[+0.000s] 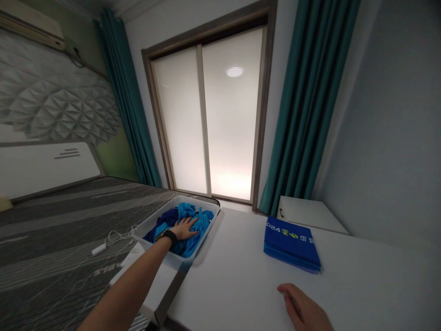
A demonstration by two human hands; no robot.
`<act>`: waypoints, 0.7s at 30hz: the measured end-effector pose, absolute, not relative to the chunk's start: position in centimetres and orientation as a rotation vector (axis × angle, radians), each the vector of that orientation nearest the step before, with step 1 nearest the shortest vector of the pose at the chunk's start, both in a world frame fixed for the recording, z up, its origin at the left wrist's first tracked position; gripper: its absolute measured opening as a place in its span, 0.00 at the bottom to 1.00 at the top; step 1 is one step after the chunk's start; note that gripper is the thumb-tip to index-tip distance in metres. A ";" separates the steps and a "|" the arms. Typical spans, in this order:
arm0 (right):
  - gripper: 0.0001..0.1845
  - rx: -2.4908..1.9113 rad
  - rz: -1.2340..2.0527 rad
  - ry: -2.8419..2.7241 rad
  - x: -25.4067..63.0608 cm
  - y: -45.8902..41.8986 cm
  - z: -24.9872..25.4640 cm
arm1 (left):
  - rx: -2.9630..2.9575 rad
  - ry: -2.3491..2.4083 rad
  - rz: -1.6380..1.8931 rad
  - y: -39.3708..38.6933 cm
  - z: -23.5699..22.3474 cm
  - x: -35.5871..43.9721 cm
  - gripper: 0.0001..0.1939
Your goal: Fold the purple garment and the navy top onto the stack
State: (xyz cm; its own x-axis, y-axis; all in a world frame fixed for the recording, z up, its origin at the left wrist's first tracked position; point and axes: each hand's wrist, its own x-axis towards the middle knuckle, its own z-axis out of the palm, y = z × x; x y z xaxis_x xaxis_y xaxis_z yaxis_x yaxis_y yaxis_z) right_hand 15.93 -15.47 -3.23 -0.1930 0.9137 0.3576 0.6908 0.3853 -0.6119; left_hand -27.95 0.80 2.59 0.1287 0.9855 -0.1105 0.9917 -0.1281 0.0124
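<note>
My left hand (186, 228), with a dark band at the wrist, lies palm down on crumpled blue clothes (201, 230). Its fingers are spread over the cloth and do not grip it. Light-blue and navy pieces fill a translucent plastic bin (147, 223). My right hand (303, 309) is low over the white table (234, 271), its fingers loosely bent, the thumb apart and nothing held. Beyond it lies a flat, folded stack of blue fabric (291, 243) with white and yellow print on top.
Left of the bin is a bed with a dark grey patterned mattress (69, 220). A white charger with a cable (99, 249) lies on it. A white cabinet (306, 211) stands behind the table at the right, beside teal curtains (306, 115) and a sliding door (227, 119).
</note>
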 end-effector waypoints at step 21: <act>0.17 -1.365 0.537 -1.771 15.7 -15.4 -2.8 | 2.584 1.037 1.077 -6.8 2.7 -1.7 0.10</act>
State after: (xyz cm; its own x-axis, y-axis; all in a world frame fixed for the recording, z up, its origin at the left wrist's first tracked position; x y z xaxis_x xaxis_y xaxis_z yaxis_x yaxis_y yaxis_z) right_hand 15.73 -15.35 -2.80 -0.0787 0.9358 0.3437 0.5873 0.3221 -0.7425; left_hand -1.72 -6.76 2.74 0.5014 0.6537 0.5669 0.5413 -0.7481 0.3839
